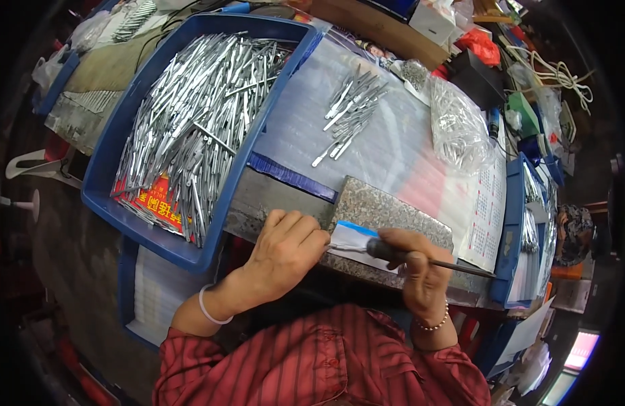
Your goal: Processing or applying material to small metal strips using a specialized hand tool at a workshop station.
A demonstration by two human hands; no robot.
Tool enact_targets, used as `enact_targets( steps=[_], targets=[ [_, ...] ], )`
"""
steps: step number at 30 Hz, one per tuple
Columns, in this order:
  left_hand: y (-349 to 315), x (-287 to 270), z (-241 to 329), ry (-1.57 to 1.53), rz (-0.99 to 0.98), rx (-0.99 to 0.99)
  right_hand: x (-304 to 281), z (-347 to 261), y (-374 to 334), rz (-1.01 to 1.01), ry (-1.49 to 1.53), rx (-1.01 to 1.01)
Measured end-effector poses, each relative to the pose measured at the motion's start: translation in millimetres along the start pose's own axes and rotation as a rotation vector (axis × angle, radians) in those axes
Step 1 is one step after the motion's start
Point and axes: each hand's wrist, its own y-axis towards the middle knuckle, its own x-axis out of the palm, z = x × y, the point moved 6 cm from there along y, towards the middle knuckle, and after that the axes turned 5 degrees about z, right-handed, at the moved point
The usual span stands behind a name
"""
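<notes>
My left hand [285, 250] is closed, its fingertips pinching the end of a thin silvery metal piece [349, 248]. Closed around a screwdriver [383, 250] is my right hand [420, 271]. The tool's dark handle end points left at the metal piece, while its long thin shaft sticks out to the right. Both hands are over the near edge of a speckled stone slab [387, 208], where a white card with a blue strip [356, 230] lies. I cannot tell whether the handle touches the metal piece.
On the left, a blue tray [167, 240] holds a heap of slim metal pieces [190, 101]. Several more pieces [353, 111] lie on the plastic-covered table beyond the slab. A clear plastic bag [458, 125] and blue bins [512, 230] stand on the right.
</notes>
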Motion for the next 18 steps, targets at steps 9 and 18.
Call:
enact_targets(
  steps=[9,18],
  targets=[
    [3.1,-1.6,4.6,0.021,-0.068,-0.032,-36.1,11.5,-26.0,0.139,0.06,0.074],
    [17.5,-0.3,4.8,0.047,-0.081,-0.014,-52.6,2.6,-17.6,0.203,0.113,-0.017]
  ],
)
